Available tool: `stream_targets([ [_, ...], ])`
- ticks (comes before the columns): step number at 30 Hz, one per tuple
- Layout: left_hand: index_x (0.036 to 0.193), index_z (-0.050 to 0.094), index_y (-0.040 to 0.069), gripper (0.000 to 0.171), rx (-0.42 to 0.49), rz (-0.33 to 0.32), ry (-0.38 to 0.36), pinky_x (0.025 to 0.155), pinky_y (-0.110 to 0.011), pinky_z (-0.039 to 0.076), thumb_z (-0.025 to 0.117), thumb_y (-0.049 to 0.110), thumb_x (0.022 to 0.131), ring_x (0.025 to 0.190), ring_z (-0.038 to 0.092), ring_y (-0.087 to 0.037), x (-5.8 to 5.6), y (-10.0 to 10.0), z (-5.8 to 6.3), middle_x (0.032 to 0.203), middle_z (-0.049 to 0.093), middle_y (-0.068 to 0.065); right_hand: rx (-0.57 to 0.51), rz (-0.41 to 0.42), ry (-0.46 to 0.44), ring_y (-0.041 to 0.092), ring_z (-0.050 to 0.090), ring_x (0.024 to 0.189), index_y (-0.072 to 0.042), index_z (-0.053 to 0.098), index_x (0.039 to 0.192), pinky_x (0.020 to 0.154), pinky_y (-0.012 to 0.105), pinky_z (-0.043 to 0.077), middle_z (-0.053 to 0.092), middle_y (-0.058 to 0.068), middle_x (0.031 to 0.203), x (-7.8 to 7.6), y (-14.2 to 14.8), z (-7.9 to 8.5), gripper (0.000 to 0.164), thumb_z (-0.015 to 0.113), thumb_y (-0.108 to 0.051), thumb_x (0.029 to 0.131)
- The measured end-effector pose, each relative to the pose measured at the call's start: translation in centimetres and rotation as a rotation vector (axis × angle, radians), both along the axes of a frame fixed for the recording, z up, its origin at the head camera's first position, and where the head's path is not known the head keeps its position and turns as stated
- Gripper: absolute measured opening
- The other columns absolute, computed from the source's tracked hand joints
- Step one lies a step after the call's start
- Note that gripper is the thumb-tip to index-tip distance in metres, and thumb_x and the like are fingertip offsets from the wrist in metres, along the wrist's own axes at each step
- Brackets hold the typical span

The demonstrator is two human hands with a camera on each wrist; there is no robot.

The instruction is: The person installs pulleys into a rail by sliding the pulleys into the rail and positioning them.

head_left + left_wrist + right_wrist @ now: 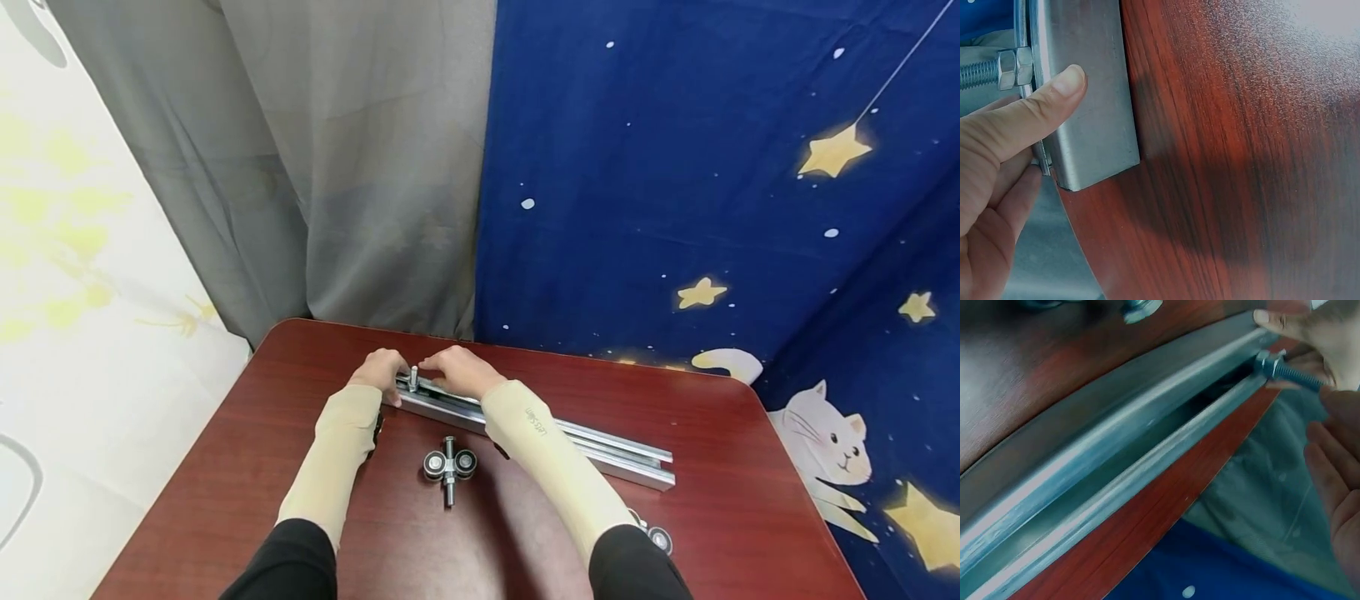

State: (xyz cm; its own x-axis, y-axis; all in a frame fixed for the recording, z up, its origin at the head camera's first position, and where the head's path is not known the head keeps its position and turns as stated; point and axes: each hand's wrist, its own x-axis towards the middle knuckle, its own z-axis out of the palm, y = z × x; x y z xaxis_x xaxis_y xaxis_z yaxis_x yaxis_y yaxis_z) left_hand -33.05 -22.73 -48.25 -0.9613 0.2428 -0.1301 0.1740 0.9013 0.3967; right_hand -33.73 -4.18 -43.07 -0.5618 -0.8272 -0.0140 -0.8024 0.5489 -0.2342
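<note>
A long silver metal rail [615, 454] with a slot along its top lies across the table. From the slot near its left end stands a threaded bolt [413, 377] with nuts [1015, 67] at its base. My left hand [380, 371] grips that end of the rail, thumb on the near side wall and fingers on the far side. My right hand [463, 372] is over the rail beside the bolt, its loosely bent fingers [1329, 469] close to the bolt's tip. What the bolt is fixed to inside the rail is hidden.
On the red-brown wooden table [390, 533], a roller trolley [449, 468] with a bolt through it lies in front of the rail. Another roller trolley [660, 540] is partly hidden by my right forearm. Grey [390, 167] and blue curtains [585, 167] hang behind the table's back edge.
</note>
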Motion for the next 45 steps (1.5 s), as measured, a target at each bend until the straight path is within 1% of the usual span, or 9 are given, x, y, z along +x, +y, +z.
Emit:
stream_targets([
  [5, 0.1, 0.069, 0.001, 0.056, 0.015, -0.019, 0.001, 0.078, -0.039, 0.05, 0.088, 0.008, 0.048, 0.092, 0.06, -0.027, -0.1, 0.2, -0.3, 0.1, 0.067, -0.011, -0.008, 0.034, 0.067, 0.012, 0.061, 0.096, -0.012, 0.062, 0.118, 0.082, 0.023, 0.047, 0.066, 0.002, 0.108, 0.5, -1.2, -0.1, 0.036, 0.061, -0.003, 0.083],
  [10, 0.1, 0.069, 0.003, 0.057, -0.001, -0.019, -0.003, 0.077, -0.038, 0.051, 0.088, 0.008, 0.047, 0.091, 0.06, -0.027, -0.2, 0.4, -0.5, 0.098, 0.067, -0.01, -0.007, -0.001, 0.14, 0.01, 0.061, 0.085, -0.019, 0.067, 0.11, 0.072, 0.022, 0.047, 0.068, -0.001, 0.096, 0.6, -1.9, -0.5, 0.035, 0.059, -0.001, 0.081],
  [16, 0.095, 0.071, 0.005, 0.053, -0.013, -0.014, 0.006, 0.077, -0.038, 0.05, 0.089, 0.008, 0.045, 0.09, 0.059, -0.027, -0.2, 0.4, -0.5, 0.095, 0.068, -0.008, -0.015, -0.049, 0.192, 0.01, 0.061, 0.079, -0.018, 0.071, 0.099, 0.066, 0.023, 0.048, 0.067, -0.002, 0.087, 0.7, -2.5, -0.7, 0.027, 0.059, -0.002, 0.081],
  [21, 0.097, 0.071, 0.007, 0.056, -0.001, -0.013, 0.015, 0.078, -0.038, 0.05, 0.089, 0.006, 0.044, 0.093, 0.059, -0.027, -0.1, 0.1, -0.3, 0.099, 0.067, -0.008, 0.004, -0.088, 0.191, 0.009, 0.059, 0.075, -0.016, 0.072, 0.092, 0.064, 0.022, 0.047, 0.067, -0.003, 0.082, 0.6, -3.1, -1.1, 0.022, 0.059, -0.002, 0.082],
  [27, 0.096, 0.071, 0.007, 0.056, -0.001, -0.012, 0.023, 0.077, -0.038, 0.051, 0.089, 0.006, 0.043, 0.092, 0.06, -0.027, 0.1, 0.0, 0.0, 0.098, 0.068, -0.008, -0.024, -0.113, 0.181, 0.008, 0.055, 0.067, -0.015, 0.073, 0.085, 0.059, 0.02, 0.044, 0.066, -0.005, 0.078, 0.5, -3.5, -1.5, 0.019, 0.058, -0.002, 0.082],
  [31, 0.097, 0.071, 0.006, 0.055, -0.007, 0.007, 0.01, 0.077, -0.039, 0.051, 0.089, 0.006, 0.044, 0.093, 0.06, -0.027, 0.1, -0.1, 0.0, 0.1, 0.067, -0.009, -0.028, -0.136, 0.17, 0.008, 0.055, 0.065, -0.014, 0.072, 0.083, 0.057, 0.02, 0.044, 0.066, -0.004, 0.076, 0.5, -3.8, -1.6, 0.019, 0.058, -0.002, 0.082],
  [34, 0.098, 0.071, 0.007, 0.056, -0.013, 0.022, -0.001, 0.078, -0.039, 0.05, 0.088, 0.006, 0.045, 0.094, 0.059, -0.027, 0.0, -0.1, 0.1, 0.101, 0.067, -0.009, -0.022, -0.156, 0.154, 0.008, 0.055, 0.065, -0.014, 0.072, 0.082, 0.057, 0.02, 0.043, 0.065, -0.004, 0.074, 0.6, -4.0, -1.5, 0.019, 0.058, -0.001, 0.082],
  [39, 0.099, 0.07, 0.006, 0.057, 0.0, 0.017, -0.009, 0.079, -0.039, 0.05, 0.088, 0.005, 0.045, 0.094, 0.059, -0.027, -0.1, 0.1, 0.1, 0.101, 0.067, -0.009, -0.001, -0.178, 0.121, 0.009, 0.05, 0.061, -0.012, 0.071, 0.08, 0.055, 0.02, 0.04, 0.061, -0.003, 0.068, 0.8, -3.8, -0.9, 0.02, 0.057, 0.003, 0.082],
  [45, 0.098, 0.071, 0.006, 0.057, 0.012, 0.013, 0.011, 0.08, -0.039, 0.05, 0.088, 0.005, 0.043, 0.095, 0.059, -0.028, 0.1, -0.2, 0.1, 0.101, 0.068, -0.01, 0.007, -0.171, 0.127, 0.01, 0.047, 0.057, -0.011, 0.071, 0.075, 0.052, 0.021, 0.039, 0.057, -0.003, 0.063, 0.8, -3.3, -0.7, 0.02, 0.057, 0.003, 0.08],
])
